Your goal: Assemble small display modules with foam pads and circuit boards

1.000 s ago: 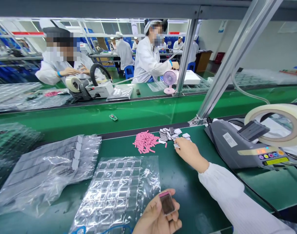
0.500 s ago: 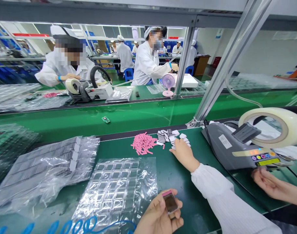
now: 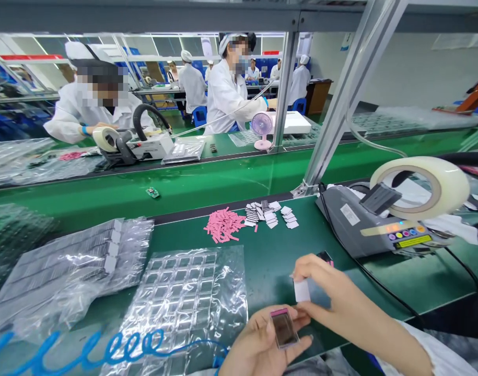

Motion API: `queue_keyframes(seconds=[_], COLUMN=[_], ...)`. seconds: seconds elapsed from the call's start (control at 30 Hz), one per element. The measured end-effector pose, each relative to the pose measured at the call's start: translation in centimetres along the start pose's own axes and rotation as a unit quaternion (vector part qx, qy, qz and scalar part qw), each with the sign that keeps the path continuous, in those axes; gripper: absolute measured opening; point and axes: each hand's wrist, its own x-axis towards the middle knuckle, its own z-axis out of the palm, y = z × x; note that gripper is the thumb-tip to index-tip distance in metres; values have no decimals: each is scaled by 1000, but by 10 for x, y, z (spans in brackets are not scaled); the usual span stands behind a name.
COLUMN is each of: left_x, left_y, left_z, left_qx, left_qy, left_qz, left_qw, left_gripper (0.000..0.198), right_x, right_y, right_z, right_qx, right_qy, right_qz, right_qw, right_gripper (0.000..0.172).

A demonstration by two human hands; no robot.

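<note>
Low in the head view, my left hand (image 3: 258, 339) is closed around a small square display module (image 3: 284, 328) with a dark face, clear edges and a pink strip along its top. Close above it, my right hand (image 3: 328, 292) pinches a small white label (image 3: 301, 291) between thumb and fingertips. Behind my right knuckles shows part of a dark piece (image 3: 325, 257) with a pink edge; whether it lies on the bench or touches the hand I cannot tell. Farther back lie a heap of pink strips (image 3: 224, 225) and several white labels (image 3: 289, 218).
A clear compartment tray (image 3: 179, 297) lies left of my hands, beside stacked bagged trays (image 3: 70, 266). A coiled blue cord (image 3: 137, 344) crosses the front. At right stands a grey tape dispenser (image 3: 348, 224) with its cable. Co-workers sit beyond the green divider (image 3: 207, 183).
My right hand has come back from the label pile and holds a white label beside the module. Another hand near the tape dispenser has gone from view. The camera has shifted slightly.
</note>
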Motion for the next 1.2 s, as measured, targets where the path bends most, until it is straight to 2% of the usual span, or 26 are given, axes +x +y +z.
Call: queue_keyframes(seconds=[0.13, 0.23, 0.37, 0.5, 0.6, 0.7, 0.8, 0.9, 1.03, 1.13, 1.2], left_x=[3, 3, 0, -1, 0, 2, 3, 3, 4, 4, 4], left_y=[-6, -9, -14, -14, -13, -14, -14, -13, -11, -5, 0], left_z=[17, 24, 23, 24, 27, 26, 24, 25, 30, 32, 32], left_qx=[4, 25, 43, 57, 61, 69, 86, 94, 73, 57, 64], left_qy=[-43, -46, -40, -54, -64, -53, -45, -40, -40, -37, -29], left_qz=[4, -8, 15, 1, -8, 0, 18, 18, 24, 37, 44], left_qw=[999, 999, 998, 997, 996, 996, 995, 995, 996, 997, 997], left_gripper=[30, 34, 37, 35, 34, 32, 31, 30, 26, 23, 26], right_x=[-16, -23, -33, -38, -36, -31, -28, -27, -33, -46, -57], right_y=[-7, -9, -3, 3, 1, -4, -8, -9, -14, -18, -11], right_z=[-4, -1, 2, 0, -2, -1, 4, 11, 19, 21, 25], right_qx=[40, 63, 66, 71, 22, -26, -49, -46, -46, -49, 2], right_qy=[-39, -48, 16, 42, 109, 152, 201, 245, 303, 354, 358], right_qz=[-3, -22, -79, -104, -92, -128, -161, -145, -120, -119, -84], right_qw=[998, 997, 995, 991, 989, 980, 965, 958, 944, 926, 930], right_gripper=[45, 45, 34, 32, 34, 20, 16, 13, 20, 22, 24])
